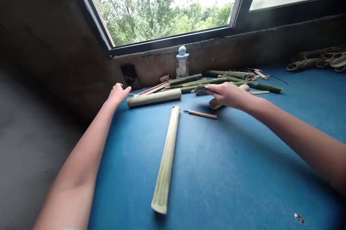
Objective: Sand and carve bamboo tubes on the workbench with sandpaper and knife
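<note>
My left hand (pixel 119 93) is at the table's far left edge, fingers apart and nothing in it. It is nearest to the left end of a pale bamboo tube (pixel 155 97) lying crosswise. My right hand (pixel 223 93) reaches over the far middle of the table, thumb and fingers closed on a thin dark grey sheet (pixel 201 89). Beneath that hand is a short hollow bamboo piece (pixel 215 104), partly hidden by it. A wooden-handled carving knife (pixel 202 114) lies in front, its dark tip pointing left. Closer to me rests a long, peeled bamboo length (pixel 167 161), pointing away.
The blue table (pixel 221 176) meets a wall below a window (pixel 173 39). Green bamboo pieces (pixel 186 79) and strips lie along the back, near a glass jar with a light-blue lid (pixel 182 63). More bamboo tubes (pixel 305 64) are stacked at the far right.
</note>
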A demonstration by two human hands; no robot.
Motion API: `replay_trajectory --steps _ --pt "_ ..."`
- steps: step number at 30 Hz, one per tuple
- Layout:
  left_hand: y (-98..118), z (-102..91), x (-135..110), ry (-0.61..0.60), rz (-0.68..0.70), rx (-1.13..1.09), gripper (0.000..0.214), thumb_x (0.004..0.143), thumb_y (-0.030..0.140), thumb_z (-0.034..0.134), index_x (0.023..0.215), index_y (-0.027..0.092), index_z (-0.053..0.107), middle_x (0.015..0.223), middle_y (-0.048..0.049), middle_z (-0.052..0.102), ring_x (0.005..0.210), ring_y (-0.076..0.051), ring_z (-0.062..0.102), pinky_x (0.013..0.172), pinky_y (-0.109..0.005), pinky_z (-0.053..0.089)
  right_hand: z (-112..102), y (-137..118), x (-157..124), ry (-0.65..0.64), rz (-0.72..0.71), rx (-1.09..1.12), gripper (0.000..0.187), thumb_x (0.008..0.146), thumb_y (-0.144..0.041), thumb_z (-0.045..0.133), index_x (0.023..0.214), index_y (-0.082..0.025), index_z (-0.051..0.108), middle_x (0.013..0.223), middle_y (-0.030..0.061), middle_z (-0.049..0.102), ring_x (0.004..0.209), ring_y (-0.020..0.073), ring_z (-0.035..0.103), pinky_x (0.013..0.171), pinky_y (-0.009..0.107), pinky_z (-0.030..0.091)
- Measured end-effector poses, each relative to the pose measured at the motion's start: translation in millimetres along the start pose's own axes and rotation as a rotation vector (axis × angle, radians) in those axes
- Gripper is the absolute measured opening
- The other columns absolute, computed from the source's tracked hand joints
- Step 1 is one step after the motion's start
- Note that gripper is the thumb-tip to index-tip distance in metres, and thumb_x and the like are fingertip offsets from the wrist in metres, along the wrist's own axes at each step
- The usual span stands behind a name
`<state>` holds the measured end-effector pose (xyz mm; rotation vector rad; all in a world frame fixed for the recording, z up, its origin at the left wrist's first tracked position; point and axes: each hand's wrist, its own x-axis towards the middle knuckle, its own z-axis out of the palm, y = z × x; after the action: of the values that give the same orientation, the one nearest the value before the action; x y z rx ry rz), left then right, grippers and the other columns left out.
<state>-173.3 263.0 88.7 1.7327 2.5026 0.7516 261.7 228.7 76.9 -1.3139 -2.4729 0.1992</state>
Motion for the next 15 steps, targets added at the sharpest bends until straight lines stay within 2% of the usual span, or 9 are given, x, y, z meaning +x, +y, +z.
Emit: replay_trajectory --steps 1,2,3,4,5,6,9,13,15 --pt "2 9.7 19 0.024 -0.056 -0.029 0.057 0.089 0.044 0.063 0.136 0.012 0.05 0.141 -0.0184 0.05 0.129 -0.034 0.049 0.107 -0.054 0.038 2 -20 -7 0.051 -0.03 0.018 0.035 0.101 -0.032 0.038 0.121 -0.021 0.065 0.102 0.009 0.075 0.089 0.0259 0.071 0.077 0.035 0.054" --pt "6 19.8 36 0.045 -0.101 -0.062 0.065 0.089 0.048 0.063 0.141 0.014 0.045 0.146 -0.0184 0.045 0.133 -0.035 0.045 0.109 -0.056 0.035 7 -43 -14 0.156 -0.164 0.095 0.035 0.101 -0.03 0.038 0.121 -0.02 0.065 0.107 0.0099 0.075 0.094 0.0257 0.071 0.082 0.036 0.055" --pt "10 30.0 50 0.064 -0.139 -0.097 0.07 0.089 0.051 0.063 0.145 0.015 0.041 0.15 -0.0182 0.04 0.136 -0.035 0.041 0.11 -0.058 0.034 15 -66 -21 0.162 -0.366 0.171 0.035 0.102 -0.024 0.037 0.123 -0.021 0.064 0.117 0.0093 0.073 0.105 0.0238 0.069 0.092 0.035 0.053" --pt "14 39.7 61 0.082 -0.168 -0.133 0.074 0.089 0.053 0.063 0.148 0.016 0.037 0.153 -0.0185 0.036 0.137 -0.036 0.039 0.111 -0.059 0.033 24 -88 -28 0.112 -0.591 0.229 0.036 0.102 -0.02 0.036 0.124 -0.022 0.064 0.125 0.0075 0.07 0.114 0.0208 0.066 0.101 0.033 0.05" --pt "18 48.6 71 0.1 -0.189 -0.168 0.079 0.088 0.055 0.063 0.15 0.017 0.033 0.154 -0.0193 0.033 0.138 -0.037 0.038 0.111 -0.059 0.032 35 -107 -32 0.004 -0.771 0.261 0.034 0.102 -0.021 0.039 0.123 -0.023 0.065 0.128 0.0051 0.069 0.121 0.0185 0.062 0.108 0.03 0.046" --pt "21 56.3 79 0.12 -0.205 -0.198 0.084 0.087 0.056 0.064 0.152 0.016 0.028 0.155 -0.0206 0.03 0.138 -0.038 0.038 0.111 -0.059 0.033 46 -121 -35 -0.075 -0.881 0.269 0.031 0.102 -0.026 0.042 0.122 -0.023 0.066 0.128 0.0043 0.069 0.124 0.0181 0.06 0.112 0.03 0.041" --pt "25 70.7 98 0.186 -0.212 -0.263 0.099 0.082 0.055 0.069 0.153 0.01 0.018 0.154 -0.0283 0.028 0.135 -0.041 0.042 0.11 -0.058 0.034 70 -130 -28 -0.145 -0.923 0.311 0.034 0.101 -0.038 0.048 0.124 -0.02 0.066 0.131 0.0035 0.067 0.128 0.0187 0.056 0.117 0.03 0.036" --pt "22 75.7 115 0.232 -0.188 -0.289 0.102 0.079 0.046 0.074 0.148 -0.001 0.016 0.143 -0.0372 0.04 0.133 -0.049 0.042 0.109 -0.062 0.033 82 -113 -19 -0.089 -0.772 0.322 0.038 0.101 -0.038 0.049 0.127 -0.016 0.065 0.135 0.0086 0.064 0.133 0.0214 0.053 0.118 0.034 0.035" --pt "21 76.7 120 0.242 -0.184 -0.281 0.106 0.076 0.044 0.076 0.148 -0.005 0.015 0.14 -0.039 0.043 0.134 -0.052 0.04 0.109 -0.063 0.031 85 -114 -25 -0.068 -0.802 0.308 0.039 0.102 -0.037 0.046 0.13 -0.017 0.063 0.142 0.0085 0.059 0.139 0.0221 0.047 0.122 0.035 0.029"
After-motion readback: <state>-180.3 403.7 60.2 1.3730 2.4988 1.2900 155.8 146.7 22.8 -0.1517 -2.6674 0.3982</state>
